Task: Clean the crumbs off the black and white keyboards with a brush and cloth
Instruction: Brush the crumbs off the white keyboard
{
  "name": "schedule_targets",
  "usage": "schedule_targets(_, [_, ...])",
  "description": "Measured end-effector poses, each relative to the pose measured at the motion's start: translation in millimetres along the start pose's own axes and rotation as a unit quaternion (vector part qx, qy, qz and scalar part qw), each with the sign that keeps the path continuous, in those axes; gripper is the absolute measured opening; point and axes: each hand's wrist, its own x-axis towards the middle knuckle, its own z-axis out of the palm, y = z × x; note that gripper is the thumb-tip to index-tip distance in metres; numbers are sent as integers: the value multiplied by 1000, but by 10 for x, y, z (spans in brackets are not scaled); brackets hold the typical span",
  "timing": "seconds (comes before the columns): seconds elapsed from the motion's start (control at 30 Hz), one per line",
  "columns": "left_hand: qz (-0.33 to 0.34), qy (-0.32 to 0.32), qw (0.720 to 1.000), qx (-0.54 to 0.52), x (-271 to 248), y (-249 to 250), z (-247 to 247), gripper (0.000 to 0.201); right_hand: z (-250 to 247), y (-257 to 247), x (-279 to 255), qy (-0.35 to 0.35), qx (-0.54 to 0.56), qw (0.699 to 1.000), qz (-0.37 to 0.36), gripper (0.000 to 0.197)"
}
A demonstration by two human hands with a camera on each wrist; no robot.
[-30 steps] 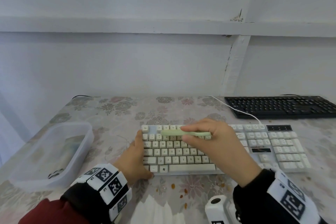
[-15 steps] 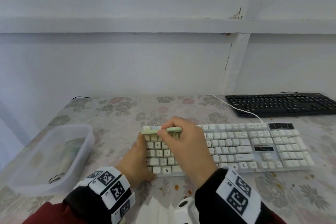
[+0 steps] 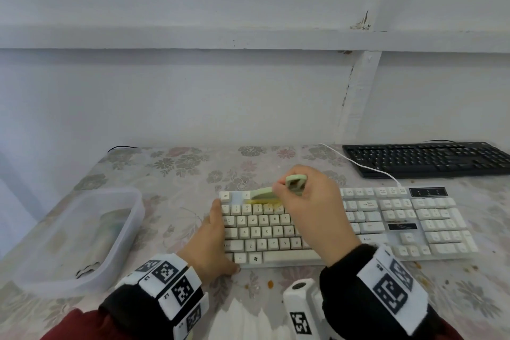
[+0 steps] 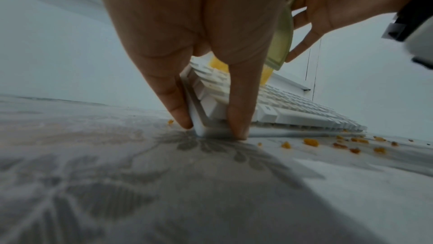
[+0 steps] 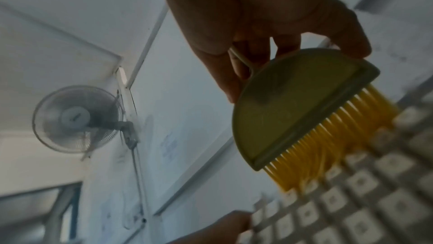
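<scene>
The white keyboard (image 3: 430, 218) lies across the middle of the table, the black keyboard (image 3: 430, 159) behind it at the far right. My right hand (image 3: 309, 207) grips the handle of a pale green brush (image 3: 263, 194) whose yellow bristles (image 5: 328, 142) touch the top-left key rows. My left hand (image 3: 212, 237) braces the keyboard's left end, with one straight finger (image 4: 178, 111) on the side edge and another on the front edge at the corner. Orange crumbs (image 4: 311, 141) lie on the table along the keyboard's front. A white folded cloth (image 3: 242, 320) lies at the near edge.
A clear plastic tub (image 3: 82, 237) sits at the left on the floral tablecloth (image 3: 176, 174). A white cable (image 3: 367, 167) runs from the white keyboard past the black one. The wall stands close behind the table. A wall fan (image 5: 77, 118) appears in the right wrist view.
My right hand swept the brush left along the top rows, then tipped it up so the handle loop rises and the yellow bristles show. My left hand has stayed at the keyboard's left end.
</scene>
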Motion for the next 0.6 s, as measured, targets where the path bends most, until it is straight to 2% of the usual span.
schedule_targets(0.07, [-2, -3, 1000, 0, -5, 4, 0, 129, -27, -24, -11, 6, -8, 1000, -5, 16])
schedule_targets(0.17, [0, 2, 1000, 8, -5, -8, 7, 124, 53, -141, -91, -30, 72, 997, -10, 13])
schedule_targets(0.27, [1, 4, 1000, 10, -12, -4, 12, 126, 59, -76, -105, -44, 72, 996, -4, 13])
schedule_targets(0.43, [-6, -5, 1000, -5, -62, 62, -17, 127, -331, 91, -31, -6, 24, 1000, 20, 13])
schedule_targets(0.6, [3, 4, 1000, -18, -71, 73, -19, 127, -672, 120, 18, 41, 73, 996, 14, 11])
